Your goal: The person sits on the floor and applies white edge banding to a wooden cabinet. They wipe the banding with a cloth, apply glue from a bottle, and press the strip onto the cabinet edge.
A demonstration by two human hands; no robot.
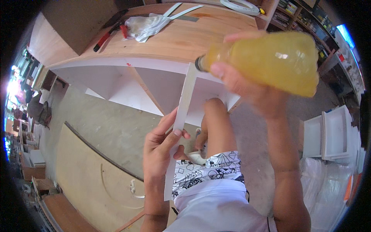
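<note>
My left hand (162, 143) grips a long, narrow white strip (183, 100) upright in front of me, thumb across its face. My right hand (247, 85) is wrapped round a large plastic bottle (284, 60) of yellow liquid, tilted nearly on its side. Its dark-rimmed mouth (199, 63) is at the upper end of the strip; I cannot tell whether they touch. Behind them stands a cabinet with open white compartments (143, 81) and a plywood top (185, 38), on which lie a red-and-black tool (102, 40), a crumpled white wrap (143, 27) and thin pale strips.
A large beige board (85, 166) lies at lower left. At right are white drawer-like boxes (332, 131) and wrapped panels (320, 185). A roll of white banding (239, 7) is at the top. Shelves (297, 15) line the upper right. My bare leg (218, 127) reaches toward the cabinet.
</note>
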